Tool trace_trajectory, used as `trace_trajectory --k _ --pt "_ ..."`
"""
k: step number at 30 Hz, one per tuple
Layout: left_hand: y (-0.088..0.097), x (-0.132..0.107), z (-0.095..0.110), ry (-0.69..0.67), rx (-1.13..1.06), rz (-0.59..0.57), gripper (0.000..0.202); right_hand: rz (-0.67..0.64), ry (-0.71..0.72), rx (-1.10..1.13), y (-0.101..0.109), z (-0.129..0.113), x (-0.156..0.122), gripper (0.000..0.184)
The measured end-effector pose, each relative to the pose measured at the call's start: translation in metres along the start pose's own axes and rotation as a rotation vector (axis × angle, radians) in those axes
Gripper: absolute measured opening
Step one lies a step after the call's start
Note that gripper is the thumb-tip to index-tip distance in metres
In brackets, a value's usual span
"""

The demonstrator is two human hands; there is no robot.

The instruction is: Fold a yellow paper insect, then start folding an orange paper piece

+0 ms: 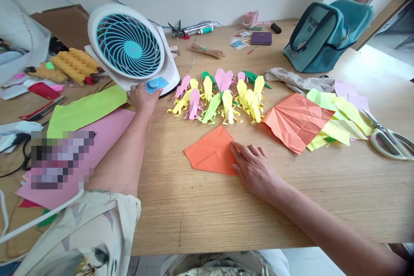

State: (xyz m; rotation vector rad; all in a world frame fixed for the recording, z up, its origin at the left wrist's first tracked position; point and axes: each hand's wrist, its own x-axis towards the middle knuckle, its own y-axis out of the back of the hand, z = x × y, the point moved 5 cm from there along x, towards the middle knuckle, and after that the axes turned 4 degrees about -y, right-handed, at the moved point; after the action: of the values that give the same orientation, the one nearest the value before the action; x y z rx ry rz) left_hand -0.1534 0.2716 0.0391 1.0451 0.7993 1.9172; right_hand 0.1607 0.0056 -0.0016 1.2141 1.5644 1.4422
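Head view. The left hand (142, 98) was stretched out to the base of the white desk fan (129, 47), its fingertips touching the blue knob (154, 84) at the front of the fan; the fingers lay on the knob without closing round it. Just beside that hand, toward the person's left, lay a green paper sheet (84, 110), and nearer the body a pink paper sheet (97, 146) passed under the forearm.

The right hand (255, 168) lay flat and unclenched on the bench (200, 211), palm down, its fingertips pressing the near right corner of the folded orange paper (211, 153). It gripped nothing. The paper lay flat on the bench, directly ahead and left of the fingers.

Beyond the right hand stood a cluster of small folded paper figures (220, 97) in yellow, pink and green. To its right lay a creased orange sheet (296, 120) over yellow-green sheets, and farther right a pair of scissors (390, 140). A teal bag (323, 36) stood at the far right of the bench.
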Motion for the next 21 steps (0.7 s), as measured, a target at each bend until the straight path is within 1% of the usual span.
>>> trace_trajectory --k 3,5,6,9,12,14,16,18,19,21 --pt "-0.015 0.012 0.004 0.064 -0.02 0.023 0.061 -0.022 -0.004 0.014 -0.001 0.0 0.001 0.046" --pt "-0.022 0.018 0.001 0.127 -0.047 0.087 0.068 -0.041 -0.007 0.026 -0.001 0.0 0.002 0.046" --pt "-0.026 0.021 0.001 0.125 -0.061 0.088 0.071 -0.05 -0.007 0.034 -0.001 0.0 0.002 0.047" --pt "-0.035 0.027 -0.004 0.131 -0.11 0.079 0.062 -0.069 -0.009 0.052 -0.001 0.001 0.003 0.049" --pt "-0.036 0.027 -0.006 0.088 -0.133 0.051 0.052 -0.08 -0.008 0.052 -0.001 0.002 0.003 0.049" --pt "-0.034 0.024 -0.006 0.06 -0.131 0.028 0.051 -0.083 -0.005 0.049 -0.001 0.003 0.003 0.049" --pt "-0.028 0.015 -0.005 0.058 -0.12 0.021 0.056 -0.08 -0.004 0.05 -0.001 0.003 0.003 0.048" --pt "-0.017 -0.003 0.0 0.054 -0.106 0.047 0.06 -0.078 -0.003 0.054 -0.001 0.003 0.002 0.047" --pt "-0.01 -0.016 0.007 -0.007 -0.099 0.045 0.053 -0.076 -0.003 0.054 -0.001 0.003 0.002 0.048" --pt "0.008 -0.054 0.031 -0.234 -0.085 0.022 0.039 -0.075 -0.001 0.057 0.0 0.003 0.002 0.048"
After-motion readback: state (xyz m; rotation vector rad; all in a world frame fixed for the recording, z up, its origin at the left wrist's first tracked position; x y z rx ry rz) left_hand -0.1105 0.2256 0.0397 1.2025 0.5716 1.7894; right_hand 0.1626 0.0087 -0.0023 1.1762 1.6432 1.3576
